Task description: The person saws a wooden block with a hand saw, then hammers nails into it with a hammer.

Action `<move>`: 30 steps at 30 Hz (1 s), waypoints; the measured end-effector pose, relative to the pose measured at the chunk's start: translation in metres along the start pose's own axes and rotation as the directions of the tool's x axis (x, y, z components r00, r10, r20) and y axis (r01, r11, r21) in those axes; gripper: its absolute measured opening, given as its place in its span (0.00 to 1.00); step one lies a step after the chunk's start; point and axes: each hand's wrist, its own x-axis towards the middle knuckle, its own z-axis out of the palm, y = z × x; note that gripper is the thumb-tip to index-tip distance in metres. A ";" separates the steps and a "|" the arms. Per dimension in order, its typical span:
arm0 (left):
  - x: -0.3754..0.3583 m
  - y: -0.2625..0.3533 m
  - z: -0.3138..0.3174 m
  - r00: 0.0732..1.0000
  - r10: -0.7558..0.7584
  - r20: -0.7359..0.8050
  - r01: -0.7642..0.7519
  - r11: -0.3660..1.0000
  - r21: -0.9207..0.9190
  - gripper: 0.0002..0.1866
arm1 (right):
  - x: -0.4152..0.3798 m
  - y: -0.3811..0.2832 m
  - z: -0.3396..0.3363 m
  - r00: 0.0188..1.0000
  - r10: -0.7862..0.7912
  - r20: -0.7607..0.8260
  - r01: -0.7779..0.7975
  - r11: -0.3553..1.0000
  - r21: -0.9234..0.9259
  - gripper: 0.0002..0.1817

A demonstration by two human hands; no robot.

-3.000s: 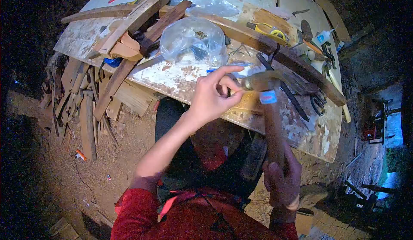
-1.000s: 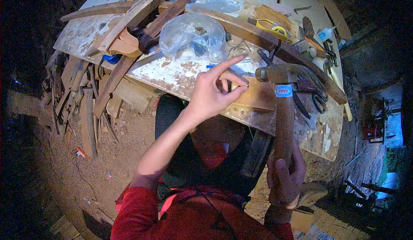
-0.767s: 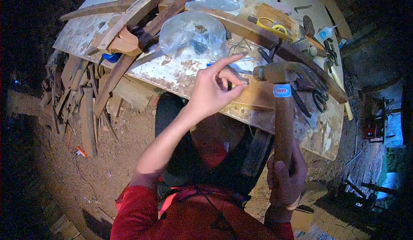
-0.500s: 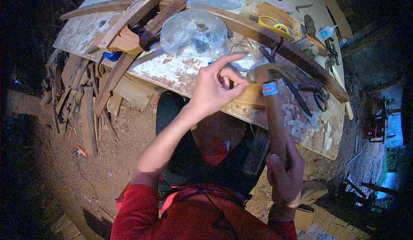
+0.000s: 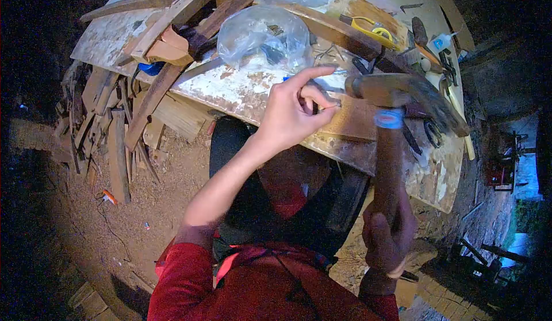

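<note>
My right hand [image 5: 390, 237] is closed around the wooden handle of a hammer [image 5: 388, 160], which has a blue label below its head. Motion blurs the hammer's head, raised to the right of my left fingertips. My left hand [image 5: 296, 111] makes a pinch, thumb against forefinger, over a light brown piece of wood [image 5: 356, 118] at the table's near edge. Something small and dark seems to show at the fingertips, too small to name. The hammer's striking face is apart from my fingers.
The paint-worn table [image 5: 241, 94] carries a clear plastic bag [image 5: 261, 36], long timber pieces [image 5: 178, 19], a yellow-handled tool [image 5: 374, 31] and a small glue bottle [image 5: 441, 42]. Scissors [image 5: 432, 134] lie to the right. Wood offcuts [image 5: 118, 148] lean at the left.
The hammer has swung slightly right and away from my left fingertips, with my right hand following. My left hand keeps its pinch almost in place.
</note>
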 end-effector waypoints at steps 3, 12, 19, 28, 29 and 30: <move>0.000 0.000 0.001 1.000 0.009 -0.003 -0.009 1.000 0.003 0.31 | 0.008 -0.009 0.002 0.996 0.084 0.005 -0.083 0.990 -0.114 0.37; 0.001 0.000 0.002 1.000 0.008 0.008 -0.009 1.000 0.015 0.30 | 0.007 -0.013 0.017 0.989 0.096 -0.111 -0.091 0.995 0.049 0.46; 0.002 -0.001 0.002 0.999 0.047 -0.007 -0.047 0.999 0.004 0.29 | 0.003 -0.005 0.015 0.992 0.019 -0.126 -0.015 0.999 0.030 0.46; 0.001 -0.005 0.002 0.999 0.054 -0.004 -0.054 0.998 0.041 0.30 | 0.005 -0.001 0.009 0.995 0.020 -0.094 -0.024 0.999 -0.042 0.47; 0.002 -0.005 0.003 0.998 0.061 -0.005 -0.060 0.997 0.046 0.30 | 0.004 -0.005 0.010 0.993 0.023 -0.114 -0.028 0.999 -0.047 0.47; 0.001 -0.006 0.002 0.998 0.063 -0.009 -0.062 0.997 0.050 0.30 | -0.004 -0.007 0.011 0.988 0.010 -0.154 -0.017 0.999 -0.039 0.47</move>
